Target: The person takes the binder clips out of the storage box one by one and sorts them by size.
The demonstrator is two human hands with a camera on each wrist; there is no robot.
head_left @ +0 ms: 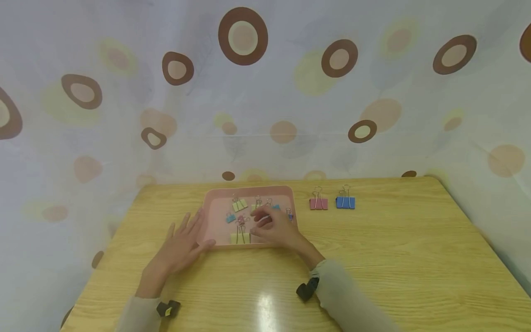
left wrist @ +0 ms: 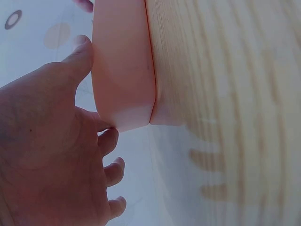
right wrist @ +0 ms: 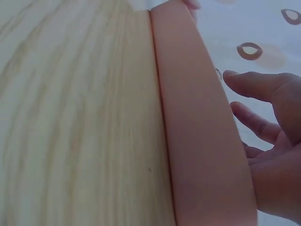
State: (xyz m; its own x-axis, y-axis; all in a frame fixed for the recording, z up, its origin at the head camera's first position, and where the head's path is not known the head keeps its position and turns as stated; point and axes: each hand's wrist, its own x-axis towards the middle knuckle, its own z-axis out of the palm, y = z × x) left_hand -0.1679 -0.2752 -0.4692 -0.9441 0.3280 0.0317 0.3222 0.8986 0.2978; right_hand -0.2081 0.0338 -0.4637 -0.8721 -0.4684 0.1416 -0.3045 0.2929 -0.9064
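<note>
Pink tray [head_left: 215,198] beside 2 binder clips [head_left: 318,203]

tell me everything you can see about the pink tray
The tray is pale pink, shallow and rectangular with rounded corners and a low wall, plastic by the look of it. It lies flat on the wooden table, towards the far edge. Small binder clips in yellow, blue and pink lie inside. The left hand rests against its near left corner, thumb on the wall; the right hand reaches over the near wall among the clips.
</note>
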